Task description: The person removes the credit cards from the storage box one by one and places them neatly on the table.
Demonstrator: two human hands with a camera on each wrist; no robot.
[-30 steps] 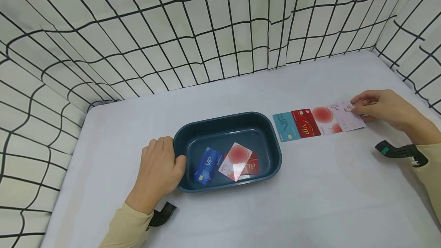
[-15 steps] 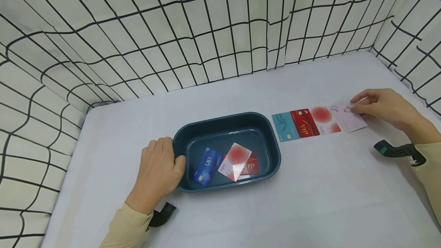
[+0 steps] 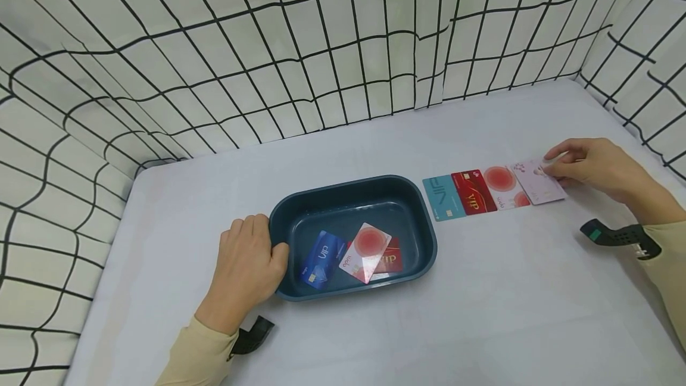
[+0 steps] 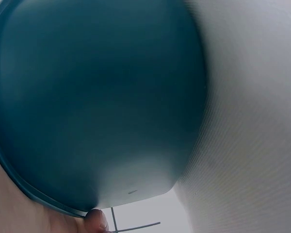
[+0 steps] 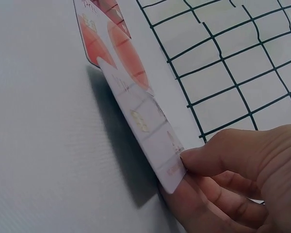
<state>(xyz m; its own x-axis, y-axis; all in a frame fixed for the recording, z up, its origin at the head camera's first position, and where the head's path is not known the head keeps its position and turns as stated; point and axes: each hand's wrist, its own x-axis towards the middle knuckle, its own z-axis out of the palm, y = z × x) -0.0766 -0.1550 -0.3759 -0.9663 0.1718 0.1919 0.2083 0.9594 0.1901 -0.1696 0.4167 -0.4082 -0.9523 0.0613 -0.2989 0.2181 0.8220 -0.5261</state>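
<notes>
My right hand [image 3: 602,168] pinches a pale pink card [image 3: 538,181] between thumb and fingers at its right end. In the right wrist view, the near edge of this card [image 5: 140,126] is raised over its shadow, and its far end meets the white card with coral circles [image 5: 128,51]. That card continues a row with a red VIP card [image 3: 474,192] and a teal VIP card [image 3: 444,197]. At the left, my left hand [image 3: 243,264] grips the end rim of a dark teal tray [image 3: 354,186]. The tray's outer wall [image 4: 102,97] fills much of the left wrist view.
Inside the tray lie a blue VIP card [image 3: 324,258], a white card with a coral circle [image 3: 365,253] and a partly covered red card [image 3: 393,256]. White cloth [image 3: 482,302] covers the table. Black-gridded white panels [image 3: 343,34] stand behind and at both sides.
The pale pink card shifted slightly right, opening a small gap, then came back left against the coral-circle card. My left hand and the tray stay in place.
</notes>
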